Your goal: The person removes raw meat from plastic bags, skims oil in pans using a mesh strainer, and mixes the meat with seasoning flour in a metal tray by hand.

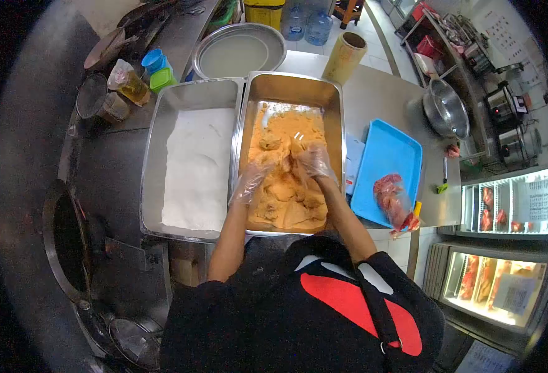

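Both my hands wear clear plastic gloves and work inside a deep steel pan [340,124] of orange breading powder [305,127]. Powder-coated lumps lie in it, one lump [269,143] toward the far left and another lump [312,199] nearer me. My right hand [315,161] has its fingers curled on a darker, powder-coated piece [290,165] in the middle of the pan. To the left of that piece, my left hand [252,182] reaches in low over the powder; its fingertips blend into the coating, so their grip is unclear.
On the left stands a steel pan [147,180] of white powder [196,168]. Behind are a basin of cloudy liquid [240,53] and a film roll [347,57]. A blue tray [379,149] at right bears bagged raw meat [391,198]; a steel bowl [446,109] stands beyond.
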Demonstrator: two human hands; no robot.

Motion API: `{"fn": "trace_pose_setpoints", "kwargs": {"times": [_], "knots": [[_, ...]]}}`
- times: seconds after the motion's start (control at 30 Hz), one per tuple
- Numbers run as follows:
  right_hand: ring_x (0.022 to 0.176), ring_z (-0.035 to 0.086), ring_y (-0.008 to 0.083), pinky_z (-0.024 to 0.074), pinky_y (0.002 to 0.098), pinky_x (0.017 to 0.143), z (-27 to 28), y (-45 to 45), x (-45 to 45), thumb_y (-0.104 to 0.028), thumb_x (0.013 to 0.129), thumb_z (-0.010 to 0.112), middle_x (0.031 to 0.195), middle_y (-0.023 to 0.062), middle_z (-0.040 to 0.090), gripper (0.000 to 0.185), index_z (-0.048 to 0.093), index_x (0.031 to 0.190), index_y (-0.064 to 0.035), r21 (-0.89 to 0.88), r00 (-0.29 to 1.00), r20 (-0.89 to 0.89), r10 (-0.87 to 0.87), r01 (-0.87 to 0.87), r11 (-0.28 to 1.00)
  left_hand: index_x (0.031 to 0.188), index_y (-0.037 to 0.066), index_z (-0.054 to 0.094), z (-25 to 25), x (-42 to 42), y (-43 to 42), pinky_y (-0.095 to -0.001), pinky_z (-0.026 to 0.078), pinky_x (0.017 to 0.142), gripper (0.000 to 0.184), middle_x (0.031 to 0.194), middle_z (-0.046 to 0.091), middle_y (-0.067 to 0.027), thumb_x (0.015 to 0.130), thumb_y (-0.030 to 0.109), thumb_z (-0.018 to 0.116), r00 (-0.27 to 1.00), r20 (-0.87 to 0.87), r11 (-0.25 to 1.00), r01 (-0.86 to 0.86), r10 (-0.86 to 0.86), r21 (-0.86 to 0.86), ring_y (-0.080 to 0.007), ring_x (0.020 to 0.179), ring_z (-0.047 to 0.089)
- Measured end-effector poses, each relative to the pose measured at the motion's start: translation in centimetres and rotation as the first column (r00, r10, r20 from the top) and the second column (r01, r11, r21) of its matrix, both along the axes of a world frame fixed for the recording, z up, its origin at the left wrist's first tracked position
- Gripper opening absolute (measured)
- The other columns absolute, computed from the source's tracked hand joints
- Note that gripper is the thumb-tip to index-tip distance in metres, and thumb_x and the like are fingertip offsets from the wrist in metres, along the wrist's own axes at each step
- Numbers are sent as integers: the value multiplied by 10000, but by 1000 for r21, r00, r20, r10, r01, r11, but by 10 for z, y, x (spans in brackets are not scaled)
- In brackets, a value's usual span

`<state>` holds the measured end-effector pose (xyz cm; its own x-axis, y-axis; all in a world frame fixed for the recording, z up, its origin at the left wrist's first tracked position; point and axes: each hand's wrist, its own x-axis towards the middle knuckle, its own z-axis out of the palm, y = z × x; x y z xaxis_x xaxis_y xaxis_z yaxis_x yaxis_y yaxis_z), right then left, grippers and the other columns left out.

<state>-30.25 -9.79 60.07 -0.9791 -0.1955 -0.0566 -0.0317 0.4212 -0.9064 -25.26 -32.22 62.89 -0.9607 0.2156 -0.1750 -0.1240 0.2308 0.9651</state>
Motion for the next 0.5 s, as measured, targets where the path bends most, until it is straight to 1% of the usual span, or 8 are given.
{"fn": "trace_pose_setpoints", "kwargs": {"times": [0.03,0.1,0.13,0.2,0.27,0.37,0.43,0.5], "knots": [[639,547,190,445,340,561,0,-6,-3,-142,861,519,729,37,561,91,554,907,-73,165,992,-127,18,3,986,1156,-36,535,-51,-8,-9,-335,485,786,397,1030,631,-113,863,221,617,994,101,962,-71,46,265,-206,911,591],[664,554,196,444,348,578,0,-20,-5,-105,875,479,755,46,567,74,541,899,-75,468,928,-354,116,69,881,1158,-50,523,-211,-31,-45,-358,489,765,425,1008,637,-137,853,225,629,918,384,373,-326,-94,869,-226,891,600],[634,554,250,458,366,581,-45,-29,-1,-109,848,482,684,87,555,80,545,850,-59,444,956,-291,26,110,889,1151,-49,528,-169,-15,-29,-365,487,761,425,1003,639,-137,850,232,632,925,374,539,-345,59,768,-239,878,603],[640,579,265,470,382,580,-57,-36,13,-132,827,511,668,108,566,85,557,842,-63,484,825,-506,251,31,875,1114,-26,549,-79,-6,-6,-340,488,719,374,925,630,-116,858,239,613,955,180,859,-292,237,420,-227,813,595],[653,600,272,480,394,586,-51,-34,42,-154,800,542,663,121,576,94,565,830,-67,552,785,-480,391,-76,831,1055,20,578,-11,6,8,-274,495,644,280,779,608,-73,879,238,569,983,-79,976,-175,165,-133,-179,708,572],[696,622,289,495,407,621,17,-30,60,-191,754,594,697,145,598,141,587,815,-64,632,876,-113,469,-300,714,1004,46,612,23,11,12,-268,467,584,234,725,594,-17,854,224,602,979,82,969,-171,187,-178,-140,664,564],[739,632,323,511,419,665,41,-33,62,-224,724,629,751,177,625,201,624,822,-49,626,843,200,500,-502,596,918,55,603,-2,16,-7,-233,420,500,152,717,572,8,850,190,620,857,513,979,-137,40,153,-86,588,524],[715,630,325,509,415,627,44,-31,59,-205,700,640,741,182,623,171,618,766,-48,653,822,178,541,-510,560,867,58,597,-4,26,1,-240,403,450,135,654,559,-3,832,186,625,932,364,973,-90,7,213,-96,532,510]]}}
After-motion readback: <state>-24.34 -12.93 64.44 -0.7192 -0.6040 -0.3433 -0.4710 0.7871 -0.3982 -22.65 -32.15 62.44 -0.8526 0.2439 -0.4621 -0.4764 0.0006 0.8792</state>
